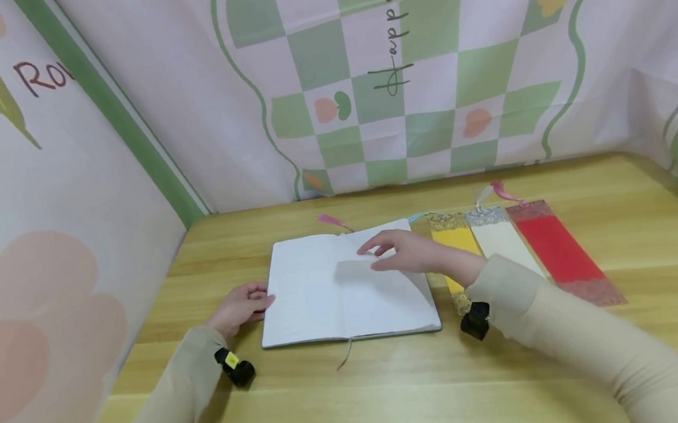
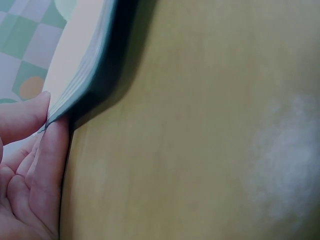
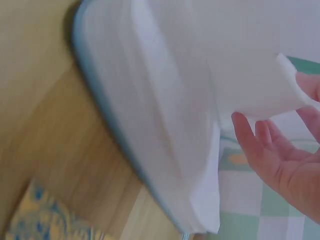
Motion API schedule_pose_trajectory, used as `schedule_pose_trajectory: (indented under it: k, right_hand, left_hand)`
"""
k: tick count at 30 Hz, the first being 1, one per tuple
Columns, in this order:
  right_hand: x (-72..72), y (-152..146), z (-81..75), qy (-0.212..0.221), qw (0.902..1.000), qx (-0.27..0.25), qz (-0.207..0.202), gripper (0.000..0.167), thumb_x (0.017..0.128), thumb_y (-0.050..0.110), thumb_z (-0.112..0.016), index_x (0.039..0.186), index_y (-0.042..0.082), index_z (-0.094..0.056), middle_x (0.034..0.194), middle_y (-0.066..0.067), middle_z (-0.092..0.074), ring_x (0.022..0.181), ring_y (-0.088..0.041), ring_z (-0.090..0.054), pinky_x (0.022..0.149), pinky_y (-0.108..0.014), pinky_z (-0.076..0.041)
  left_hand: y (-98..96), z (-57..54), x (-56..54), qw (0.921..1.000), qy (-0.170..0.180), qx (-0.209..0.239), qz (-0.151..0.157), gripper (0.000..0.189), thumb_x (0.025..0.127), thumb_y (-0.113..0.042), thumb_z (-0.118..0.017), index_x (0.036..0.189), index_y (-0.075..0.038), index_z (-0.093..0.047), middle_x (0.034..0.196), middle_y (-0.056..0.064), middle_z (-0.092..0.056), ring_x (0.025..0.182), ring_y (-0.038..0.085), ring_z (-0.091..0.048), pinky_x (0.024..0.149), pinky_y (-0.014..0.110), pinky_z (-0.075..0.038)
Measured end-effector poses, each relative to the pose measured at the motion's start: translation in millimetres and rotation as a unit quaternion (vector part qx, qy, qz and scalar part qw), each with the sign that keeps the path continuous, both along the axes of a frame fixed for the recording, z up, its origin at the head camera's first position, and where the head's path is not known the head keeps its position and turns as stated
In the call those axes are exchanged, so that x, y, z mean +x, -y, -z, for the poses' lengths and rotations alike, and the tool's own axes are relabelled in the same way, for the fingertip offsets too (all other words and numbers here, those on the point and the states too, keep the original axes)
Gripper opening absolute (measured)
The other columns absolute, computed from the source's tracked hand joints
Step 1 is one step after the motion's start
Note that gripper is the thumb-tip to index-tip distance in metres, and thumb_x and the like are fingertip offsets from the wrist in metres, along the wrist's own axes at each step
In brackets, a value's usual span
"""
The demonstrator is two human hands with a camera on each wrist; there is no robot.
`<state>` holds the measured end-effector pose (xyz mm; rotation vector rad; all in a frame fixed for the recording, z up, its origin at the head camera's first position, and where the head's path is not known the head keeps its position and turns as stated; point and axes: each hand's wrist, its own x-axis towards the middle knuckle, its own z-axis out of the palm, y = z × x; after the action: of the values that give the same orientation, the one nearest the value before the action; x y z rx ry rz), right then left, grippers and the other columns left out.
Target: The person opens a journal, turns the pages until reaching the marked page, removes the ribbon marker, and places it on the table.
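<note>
An open notebook with blank-looking white pages and a dark cover lies on the table. My left hand grips its left edge; in the left wrist view the thumb is on top of the pages and a finger is under the cover. Over the right-hand side, my right hand holds a lifted page, which casts a shadow below. The right wrist view shows this page curving up between the thumb and fingers. A thin ribbon hangs from the notebook's bottom edge.
Right of the notebook lie a yellow bookmark, a white bookmark and a red bookmark, with lace-like ends. A pink tassel sticks out behind the notebook. A patterned cloth hangs behind the wooden table.
</note>
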<state>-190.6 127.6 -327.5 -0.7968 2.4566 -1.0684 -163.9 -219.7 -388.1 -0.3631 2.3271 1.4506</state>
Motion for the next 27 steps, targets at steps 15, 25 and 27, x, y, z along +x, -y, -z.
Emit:
schedule_pose_trajectory:
  k: [15,25,27]
  right_hand:
    - [14.6,35,7.0,0.089,0.9929,-0.007,-0.079,0.055,0.101,0.039,-0.040,0.148,0.013,-0.031,0.151,-0.014,-0.031,0.137,-0.033,-0.031,0.112,-0.050,-0.029]
    - [29.6,64,10.9,-0.005,0.9812,0.132,-0.141,0.057,0.097,0.046,-0.047,0.145,0.015,-0.039,0.152,-0.013,-0.031,0.142,-0.030,-0.024,0.116,-0.046,-0.022]
    - [33.1,67,10.5,-0.012,0.9783,0.150,-0.142,0.056,0.097,0.046,-0.048,0.142,0.015,-0.043,0.153,-0.016,-0.029,0.143,-0.031,-0.022,0.116,-0.046,-0.021]
  left_hand:
    - [2.4,2.4,-0.8,0.9999,-0.009,0.001,0.008,0.038,0.093,-0.012,-0.061,0.126,0.002,-0.049,0.096,0.004,-0.059,0.083,0.012,-0.055,0.072,0.024,-0.053]
    - [5.5,2.9,0.2,0.9969,-0.039,0.043,0.053,0.028,0.092,0.003,-0.049,0.120,0.009,-0.048,0.098,0.006,-0.066,0.078,0.007,-0.060,0.069,0.025,-0.053]
    - [5.2,3.1,0.2,0.9972,-0.036,0.040,0.052,0.029,0.093,0.002,-0.050,0.121,0.009,-0.048,0.099,0.007,-0.066,0.079,0.007,-0.059,0.070,0.024,-0.054]
